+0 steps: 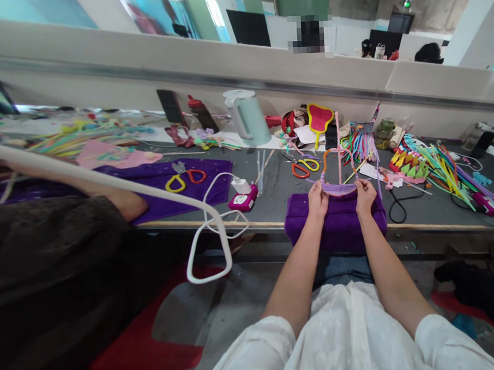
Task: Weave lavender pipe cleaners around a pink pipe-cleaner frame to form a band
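Observation:
Between my two hands is a pipe-cleaner frame (326, 155), an orange and pink loop with a bundle of purple pipe cleaners (338, 188) across its lower side. My left hand (318, 201) pinches the left end of this bundle. The right end is pinched by the fingers of my right hand (366, 195). A pink twisted stem (338, 132) rises upright through the middle of the loop. Below the frame, a folded purple cloth (334, 219) hangs over the table's front edge. Scissors with red and yellow handles (301, 169) lie just left of the frame.
On the left, a co-worker's arm (120, 198) rests by a purple cloth (218, 181) with scissors (185, 177). A white curved bar (148, 184) crosses in front. A kettle (250, 119), a magenta power block (243, 199) and pipe cleaners (446, 171) stand or lie on the table.

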The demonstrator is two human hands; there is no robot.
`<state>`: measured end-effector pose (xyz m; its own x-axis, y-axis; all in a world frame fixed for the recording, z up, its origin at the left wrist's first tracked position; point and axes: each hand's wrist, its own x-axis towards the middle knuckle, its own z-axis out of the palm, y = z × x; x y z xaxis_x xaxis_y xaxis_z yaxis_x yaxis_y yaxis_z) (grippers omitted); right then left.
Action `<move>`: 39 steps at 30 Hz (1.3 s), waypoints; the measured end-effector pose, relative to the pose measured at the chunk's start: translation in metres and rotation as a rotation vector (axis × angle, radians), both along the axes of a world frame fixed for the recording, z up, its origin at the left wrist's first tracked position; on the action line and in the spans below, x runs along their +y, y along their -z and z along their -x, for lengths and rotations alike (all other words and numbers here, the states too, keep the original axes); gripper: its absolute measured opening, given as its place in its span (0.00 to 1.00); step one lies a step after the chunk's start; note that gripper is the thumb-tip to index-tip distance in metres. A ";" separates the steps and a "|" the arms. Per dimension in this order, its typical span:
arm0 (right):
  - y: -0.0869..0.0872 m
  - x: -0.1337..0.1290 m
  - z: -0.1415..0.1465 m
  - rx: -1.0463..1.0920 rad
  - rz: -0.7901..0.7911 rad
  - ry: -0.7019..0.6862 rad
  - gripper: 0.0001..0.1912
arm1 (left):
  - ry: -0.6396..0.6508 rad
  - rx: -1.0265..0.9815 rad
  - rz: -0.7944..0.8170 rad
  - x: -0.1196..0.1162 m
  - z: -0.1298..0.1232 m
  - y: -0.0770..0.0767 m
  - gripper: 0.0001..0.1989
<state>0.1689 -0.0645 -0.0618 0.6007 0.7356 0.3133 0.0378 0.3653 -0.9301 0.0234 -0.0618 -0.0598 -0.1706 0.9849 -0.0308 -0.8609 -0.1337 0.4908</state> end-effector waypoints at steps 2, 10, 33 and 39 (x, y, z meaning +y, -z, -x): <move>0.000 0.000 0.001 0.013 0.004 0.011 0.14 | 0.050 0.044 -0.057 -0.004 -0.001 -0.003 0.11; 0.006 0.003 0.001 0.097 -0.016 -0.005 0.14 | 0.288 0.504 -0.335 -0.028 -0.013 -0.018 0.24; -0.002 -0.001 0.001 0.191 -0.012 -0.006 0.16 | 0.219 0.744 -0.233 -0.028 -0.016 -0.009 0.17; 0.001 -0.001 0.000 0.169 -0.011 0.047 0.18 | 0.244 0.542 -0.196 -0.025 -0.013 -0.008 0.27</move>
